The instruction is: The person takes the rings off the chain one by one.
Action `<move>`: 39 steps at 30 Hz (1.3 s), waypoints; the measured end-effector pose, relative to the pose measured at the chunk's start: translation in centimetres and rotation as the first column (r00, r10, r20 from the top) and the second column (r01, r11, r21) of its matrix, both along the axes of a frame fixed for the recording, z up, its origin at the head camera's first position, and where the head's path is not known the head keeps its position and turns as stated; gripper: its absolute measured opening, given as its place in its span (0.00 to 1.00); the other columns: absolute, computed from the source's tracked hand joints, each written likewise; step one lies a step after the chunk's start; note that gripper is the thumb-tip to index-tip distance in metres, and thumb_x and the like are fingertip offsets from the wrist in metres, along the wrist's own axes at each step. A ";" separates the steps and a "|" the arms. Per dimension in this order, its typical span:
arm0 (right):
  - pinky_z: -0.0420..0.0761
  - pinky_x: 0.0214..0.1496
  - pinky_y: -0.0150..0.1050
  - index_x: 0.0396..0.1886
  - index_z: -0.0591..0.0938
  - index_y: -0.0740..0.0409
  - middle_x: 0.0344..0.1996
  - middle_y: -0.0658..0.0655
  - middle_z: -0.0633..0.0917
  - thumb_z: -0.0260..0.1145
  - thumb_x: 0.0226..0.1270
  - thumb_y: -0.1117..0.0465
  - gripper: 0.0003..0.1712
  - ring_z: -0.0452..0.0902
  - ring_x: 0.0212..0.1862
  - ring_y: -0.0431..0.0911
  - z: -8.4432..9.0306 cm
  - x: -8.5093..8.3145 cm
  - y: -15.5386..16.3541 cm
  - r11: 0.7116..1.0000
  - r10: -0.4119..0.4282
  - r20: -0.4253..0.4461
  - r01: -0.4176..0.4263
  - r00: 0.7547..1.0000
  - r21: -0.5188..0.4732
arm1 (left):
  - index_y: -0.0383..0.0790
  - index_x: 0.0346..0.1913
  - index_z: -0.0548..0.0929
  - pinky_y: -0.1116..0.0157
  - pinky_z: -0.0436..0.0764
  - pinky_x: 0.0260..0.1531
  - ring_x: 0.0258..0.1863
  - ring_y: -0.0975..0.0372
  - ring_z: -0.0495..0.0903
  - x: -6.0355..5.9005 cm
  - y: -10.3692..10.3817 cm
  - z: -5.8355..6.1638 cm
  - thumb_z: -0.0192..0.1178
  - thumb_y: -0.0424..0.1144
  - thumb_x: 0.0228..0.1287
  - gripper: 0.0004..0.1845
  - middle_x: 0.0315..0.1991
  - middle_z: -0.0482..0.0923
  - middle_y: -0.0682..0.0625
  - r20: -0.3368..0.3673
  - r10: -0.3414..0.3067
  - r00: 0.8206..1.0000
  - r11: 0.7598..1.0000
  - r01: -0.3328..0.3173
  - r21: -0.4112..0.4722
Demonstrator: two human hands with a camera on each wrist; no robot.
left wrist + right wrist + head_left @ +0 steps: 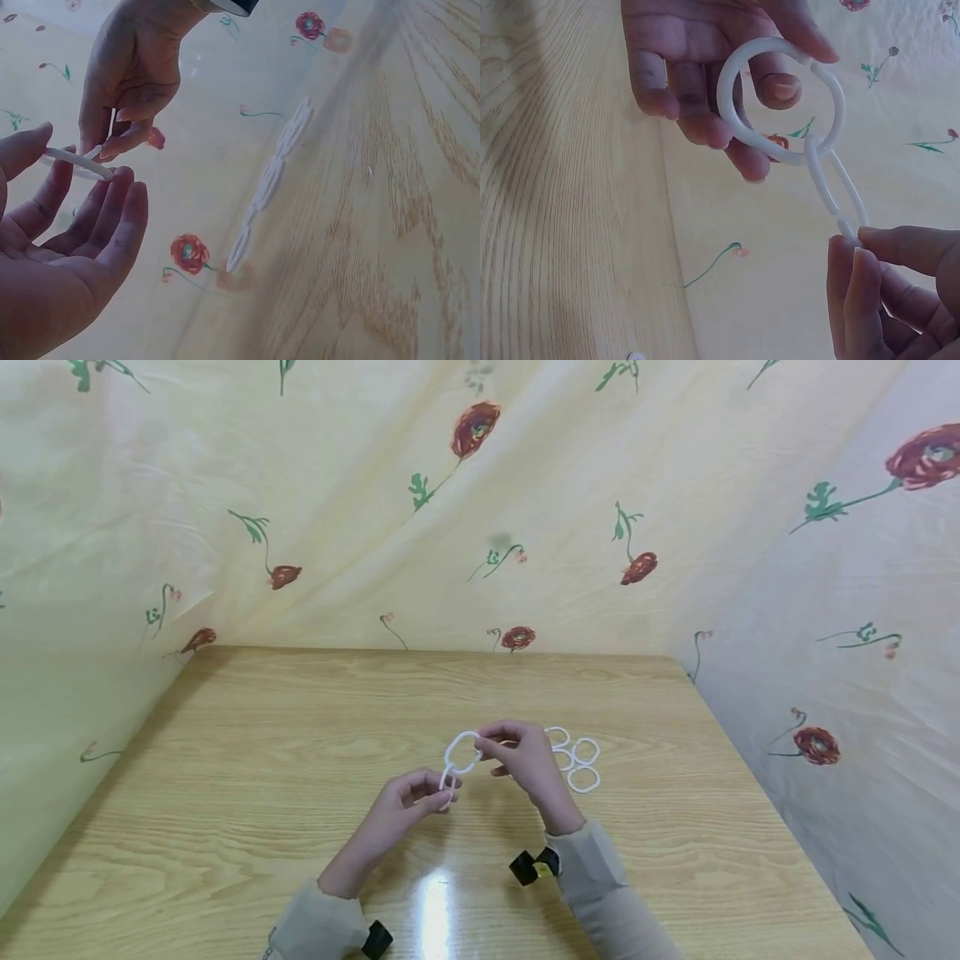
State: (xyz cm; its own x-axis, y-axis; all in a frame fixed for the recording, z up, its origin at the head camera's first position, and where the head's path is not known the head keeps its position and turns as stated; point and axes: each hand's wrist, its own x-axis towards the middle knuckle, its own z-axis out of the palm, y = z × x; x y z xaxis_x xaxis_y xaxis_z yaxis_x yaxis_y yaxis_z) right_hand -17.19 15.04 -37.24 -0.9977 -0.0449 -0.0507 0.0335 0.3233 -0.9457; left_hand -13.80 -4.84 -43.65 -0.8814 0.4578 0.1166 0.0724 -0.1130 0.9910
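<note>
Two white plastic link rings hang together, one looped through the other, between my hands above the table. My left hand (414, 797) pinches the lower link ring (726, 101) between thumb and fingers; it looks edge-on in the head view and round in the right wrist view. With thumb and fingertips, my right hand (525, 758) holds the upper link ring (447, 752) by its right side. A small split shows in each ring in the right wrist view. Beside and partly behind the right hand, several loose white rings (585, 767) lie flat on the table.
The wooden table (262, 735) spreads under both hands. A pale flowered cloth (360, 552) stands along its back and sides. Dark wrist cameras (522, 867) sit on both sleeves. Light glares off the table near its front.
</note>
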 end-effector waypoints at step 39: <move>0.88 0.33 0.38 0.42 0.85 0.66 0.35 0.59 0.88 0.70 0.60 0.67 0.11 0.86 0.34 0.44 -0.8 1.0 0.7 0.998 -0.037 0.005 0.038 0.999 -0.045 | 0.21 0.36 0.80 0.72 0.84 0.45 0.38 0.68 0.83 -0.1 0.2 0.1 0.66 0.28 0.58 0.10 0.40 0.82 0.32 0.012 0.233 0.972 0.971 -0.232 -0.060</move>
